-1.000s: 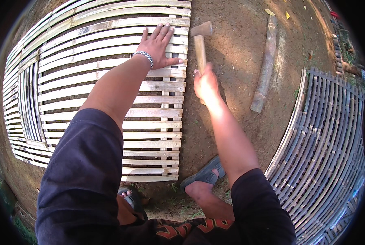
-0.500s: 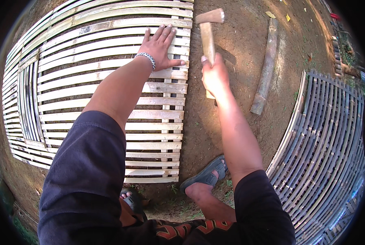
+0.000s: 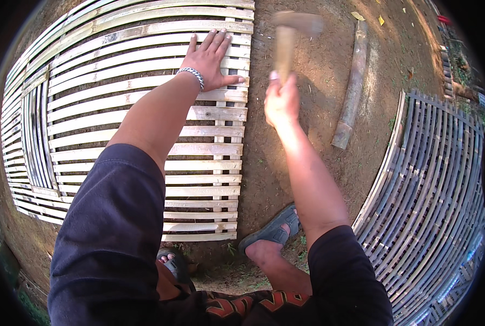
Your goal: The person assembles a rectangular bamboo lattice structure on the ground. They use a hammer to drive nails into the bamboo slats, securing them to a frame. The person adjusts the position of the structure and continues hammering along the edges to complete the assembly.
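My left hand [image 3: 210, 58] lies flat with fingers spread on the right part of a bamboo slat panel [image 3: 199, 115], a silver chain bracelet [image 3: 192, 76] at its wrist. Pale split slats run crosswise in the panel, over narrow strips along its right edge. Just beyond that edge, my right hand [image 3: 282, 103] is closed round the handle of a wooden mallet [image 3: 284, 50]. The mallet is held up with its head at the far end, blurred by motion and apart from the panel.
On the dirt to the right lies a bamboo pole [image 3: 353, 87]. A second, greyer slatted bamboo panel [image 3: 424, 190] fills the lower right. My sandalled foot [image 3: 272, 233] stands beside the near panel's corner. A few yellow leaves [image 3: 357, 16] dot the ground.
The mallet's head has swung to the right, and my right hand has shifted slightly left. My left hand keeps its place on the slats.
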Tool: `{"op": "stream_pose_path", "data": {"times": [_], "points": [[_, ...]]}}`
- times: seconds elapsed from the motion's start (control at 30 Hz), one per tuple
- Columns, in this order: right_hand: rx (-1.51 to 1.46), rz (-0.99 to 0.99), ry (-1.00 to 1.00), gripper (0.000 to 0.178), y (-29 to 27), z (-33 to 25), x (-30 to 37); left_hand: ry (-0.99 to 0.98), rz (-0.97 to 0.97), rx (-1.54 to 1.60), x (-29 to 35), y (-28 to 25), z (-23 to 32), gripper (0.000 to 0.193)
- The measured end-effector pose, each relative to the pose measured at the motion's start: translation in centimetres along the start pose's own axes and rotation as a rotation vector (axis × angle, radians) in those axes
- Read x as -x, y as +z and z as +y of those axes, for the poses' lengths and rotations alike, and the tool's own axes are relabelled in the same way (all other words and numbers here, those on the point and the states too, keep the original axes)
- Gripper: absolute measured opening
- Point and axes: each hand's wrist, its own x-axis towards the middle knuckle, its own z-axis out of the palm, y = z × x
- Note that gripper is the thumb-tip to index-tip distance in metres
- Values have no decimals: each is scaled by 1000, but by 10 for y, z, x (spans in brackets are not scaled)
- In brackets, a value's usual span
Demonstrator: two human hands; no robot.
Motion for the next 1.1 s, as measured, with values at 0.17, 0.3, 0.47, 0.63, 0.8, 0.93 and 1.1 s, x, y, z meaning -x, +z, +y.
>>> {"op": "stream_pose_path", "data": {"times": [0.17,0.3,0.47,0.63,0.8,0.93,1.1], "points": [[106,-36,-89,35,3,1,-7,-24,-40,-20,3,-1,-1,122],[378,-10,-194,37,4,23,-4,-7,-32,-16,-2,-4,4,122],[36,45,-51,39,-12,-22,-1,-25,-46,-35,1,-5,2,122],[311,-207,-48,41,-8,-11,-5,-16,-36,-35,2,-1,4,123],[165,-153,64,41,-17,-23,0,-22,-32,-45,2,-1,3,122],[420,-341,-53,46,-54,4,-7,-32,-135,-107,-5,-28,17,121],[360,-341,209,40,-169,34,86,-441,-465,52,9,-59,62,115]]}}
